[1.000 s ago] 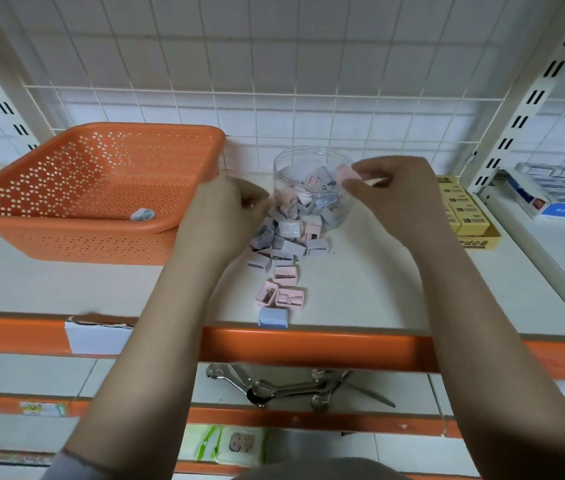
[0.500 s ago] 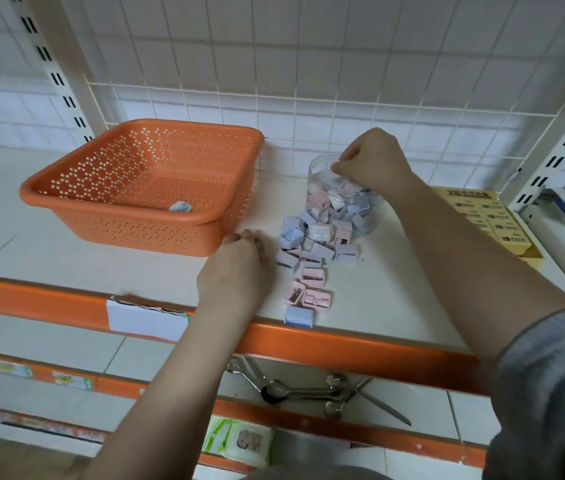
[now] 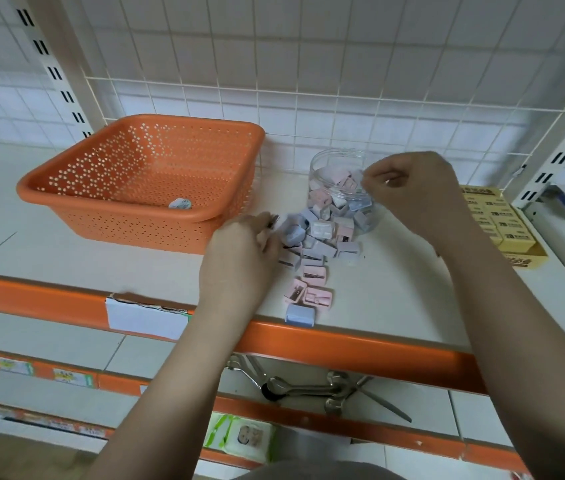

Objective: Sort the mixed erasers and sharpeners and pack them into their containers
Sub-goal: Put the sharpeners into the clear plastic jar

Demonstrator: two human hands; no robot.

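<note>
The left hand [image 3: 239, 258] is lying at the left edge of the pile of sharpeners [image 3: 312, 251], its fingers curling in around what is probably a single sharpener, though the hand is hiding most of it. The right hand [image 3: 412, 192] is hovering at the right rim of the clear jar [image 3: 340, 188], thumb and forefinger pinching together; whether anything small is sitting between them cannot be told from this angle.

The jar is standing upright behind the pile, already holding pink, blue and white sharpeners. The loose ones are spilling from its foot toward the front of the white shelf [image 3: 395, 299], the nearest, a blue one [image 3: 300, 315], sitting just at the orange edge rail [image 3: 343, 344].

Left of the pile, the orange basket [image 3: 66, 188] is holding one small wrapped eraser [image 3: 180, 203]. To the right, a yellow box of erasers [image 3: 502, 223] is resting near the upright post.
</note>
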